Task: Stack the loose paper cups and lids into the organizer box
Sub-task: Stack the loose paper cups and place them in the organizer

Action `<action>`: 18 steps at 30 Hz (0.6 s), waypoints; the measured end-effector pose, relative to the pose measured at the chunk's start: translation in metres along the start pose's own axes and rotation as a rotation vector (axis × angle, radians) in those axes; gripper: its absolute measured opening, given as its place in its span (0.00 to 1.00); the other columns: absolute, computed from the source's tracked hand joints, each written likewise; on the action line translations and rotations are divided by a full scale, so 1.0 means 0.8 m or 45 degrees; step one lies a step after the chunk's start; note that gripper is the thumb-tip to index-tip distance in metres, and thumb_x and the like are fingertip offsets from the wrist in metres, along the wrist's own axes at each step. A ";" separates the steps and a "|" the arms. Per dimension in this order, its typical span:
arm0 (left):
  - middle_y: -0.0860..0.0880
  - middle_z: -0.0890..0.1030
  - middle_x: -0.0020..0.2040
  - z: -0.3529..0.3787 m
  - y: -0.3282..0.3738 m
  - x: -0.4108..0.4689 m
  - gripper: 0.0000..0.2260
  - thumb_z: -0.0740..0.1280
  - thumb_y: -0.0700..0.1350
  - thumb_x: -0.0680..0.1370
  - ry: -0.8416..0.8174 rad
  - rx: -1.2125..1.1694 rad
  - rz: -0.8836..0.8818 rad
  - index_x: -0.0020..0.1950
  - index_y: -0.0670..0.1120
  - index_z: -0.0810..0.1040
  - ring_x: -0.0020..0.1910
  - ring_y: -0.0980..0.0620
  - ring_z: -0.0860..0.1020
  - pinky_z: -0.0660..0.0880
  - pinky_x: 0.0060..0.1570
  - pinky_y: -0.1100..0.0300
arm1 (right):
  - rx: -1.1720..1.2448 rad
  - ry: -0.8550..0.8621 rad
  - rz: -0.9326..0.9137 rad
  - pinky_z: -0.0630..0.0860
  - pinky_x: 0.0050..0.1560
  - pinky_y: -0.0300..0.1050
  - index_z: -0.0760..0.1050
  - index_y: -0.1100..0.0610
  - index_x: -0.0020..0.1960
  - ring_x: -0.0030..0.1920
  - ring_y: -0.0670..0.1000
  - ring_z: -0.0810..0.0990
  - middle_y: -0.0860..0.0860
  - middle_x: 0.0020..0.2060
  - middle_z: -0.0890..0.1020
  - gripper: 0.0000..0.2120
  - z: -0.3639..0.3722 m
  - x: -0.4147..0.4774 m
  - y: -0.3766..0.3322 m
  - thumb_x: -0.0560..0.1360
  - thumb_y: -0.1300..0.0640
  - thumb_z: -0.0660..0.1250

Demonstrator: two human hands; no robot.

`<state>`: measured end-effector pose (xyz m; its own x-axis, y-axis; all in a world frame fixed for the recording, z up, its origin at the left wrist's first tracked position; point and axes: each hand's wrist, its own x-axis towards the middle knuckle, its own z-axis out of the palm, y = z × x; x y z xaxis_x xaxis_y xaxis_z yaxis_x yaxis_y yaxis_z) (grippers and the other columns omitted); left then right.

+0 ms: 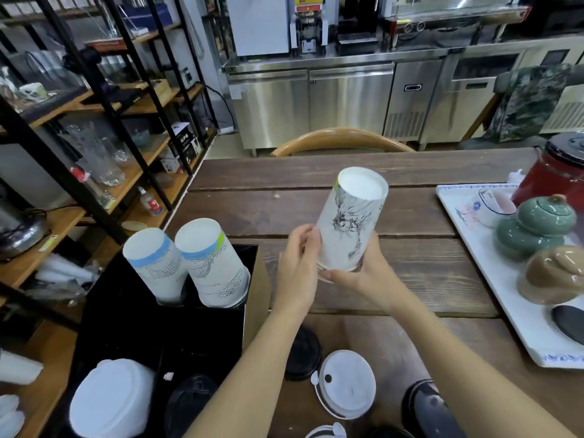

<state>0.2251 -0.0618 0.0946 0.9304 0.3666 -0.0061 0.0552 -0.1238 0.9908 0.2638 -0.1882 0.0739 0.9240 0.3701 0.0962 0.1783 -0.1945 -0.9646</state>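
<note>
I hold an upside-down white paper cup with a black dragon drawing [350, 219] above the wooden table [259, 213]. My left hand [298, 267] grips its left side near the rim. My right hand [363, 273] supports the rim from below. The black organizer box [126, 330] stands at the left; two stacks of inverted cups, one blue-banded [155, 263] and one green-banded [211, 263], rise from its far slots. A stack of white lids [110, 403] and black lids [189, 403] fill its near slots. Loose on the table lie a white lid [346, 384] and a black lid [303, 352].
A white tray [493, 279] at the right carries green and brown lidded jars, a small cup and a red pot. More lids lie at the bottom edge. Shelving with glassware stands left; a wooden chair and steel counters are beyond the table.
</note>
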 end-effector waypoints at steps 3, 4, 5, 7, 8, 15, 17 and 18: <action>0.63 0.79 0.49 -0.027 0.045 -0.002 0.09 0.55 0.64 0.73 0.044 0.138 0.274 0.47 0.68 0.73 0.52 0.63 0.74 0.70 0.45 0.71 | -0.064 0.046 -0.141 0.72 0.63 0.55 0.57 0.37 0.65 0.64 0.41 0.71 0.36 0.64 0.69 0.44 0.003 0.004 -0.057 0.56 0.36 0.76; 0.63 0.79 0.48 -0.035 0.060 -0.001 0.09 0.55 0.63 0.73 0.062 0.137 0.357 0.48 0.67 0.73 0.53 0.61 0.74 0.70 0.49 0.70 | -0.070 0.041 -0.192 0.73 0.63 0.56 0.58 0.39 0.66 0.65 0.43 0.72 0.38 0.64 0.70 0.43 0.004 0.006 -0.075 0.58 0.37 0.76; 0.63 0.79 0.48 -0.043 0.074 -0.001 0.11 0.55 0.63 0.73 0.078 0.140 0.428 0.49 0.65 0.74 0.55 0.58 0.74 0.70 0.53 0.65 | -0.073 0.035 -0.235 0.73 0.62 0.57 0.59 0.41 0.67 0.64 0.46 0.73 0.41 0.64 0.72 0.43 0.006 0.009 -0.091 0.59 0.39 0.77; 0.62 0.80 0.48 -0.067 0.104 -0.007 0.14 0.55 0.62 0.74 0.105 0.153 0.530 0.51 0.61 0.75 0.55 0.56 0.75 0.70 0.55 0.59 | -0.089 0.032 -0.288 0.74 0.61 0.59 0.59 0.45 0.68 0.64 0.49 0.74 0.43 0.64 0.74 0.44 0.015 0.013 -0.121 0.59 0.39 0.77; 0.63 0.80 0.46 -0.080 0.117 -0.009 0.14 0.55 0.62 0.74 0.114 0.144 0.564 0.50 0.60 0.76 0.53 0.58 0.75 0.71 0.54 0.60 | -0.110 0.034 -0.290 0.73 0.62 0.58 0.57 0.45 0.69 0.65 0.49 0.73 0.42 0.65 0.73 0.46 0.021 0.015 -0.134 0.58 0.37 0.77; 0.49 0.81 0.40 -0.163 0.129 -0.011 0.19 0.56 0.64 0.72 0.309 -0.050 0.394 0.42 0.53 0.78 0.43 0.50 0.79 0.74 0.46 0.47 | -0.289 -0.065 -0.325 0.65 0.66 0.57 0.56 0.30 0.60 0.59 0.38 0.70 0.27 0.57 0.67 0.40 0.089 0.019 -0.193 0.56 0.34 0.75; 0.53 0.78 0.38 -0.181 0.116 -0.008 0.18 0.57 0.63 0.73 0.363 -0.081 0.312 0.40 0.50 0.75 0.38 0.61 0.77 0.72 0.44 0.52 | -0.400 -0.098 -0.264 0.61 0.66 0.55 0.54 0.35 0.62 0.57 0.39 0.65 0.34 0.58 0.65 0.43 0.112 0.025 -0.190 0.55 0.33 0.74; 0.54 0.79 0.40 -0.188 0.108 -0.007 0.18 0.58 0.62 0.74 0.344 -0.109 0.268 0.41 0.49 0.75 0.38 0.64 0.77 0.73 0.45 0.55 | -0.456 -0.118 -0.257 0.59 0.64 0.54 0.53 0.38 0.63 0.56 0.39 0.64 0.35 0.57 0.66 0.44 0.121 0.028 -0.187 0.55 0.32 0.72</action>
<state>0.1701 0.0646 0.2007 0.7878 0.5738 0.2240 -0.1688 -0.1487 0.9744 0.2249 -0.0626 0.1968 0.8272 0.5098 0.2364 0.4742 -0.4075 -0.7805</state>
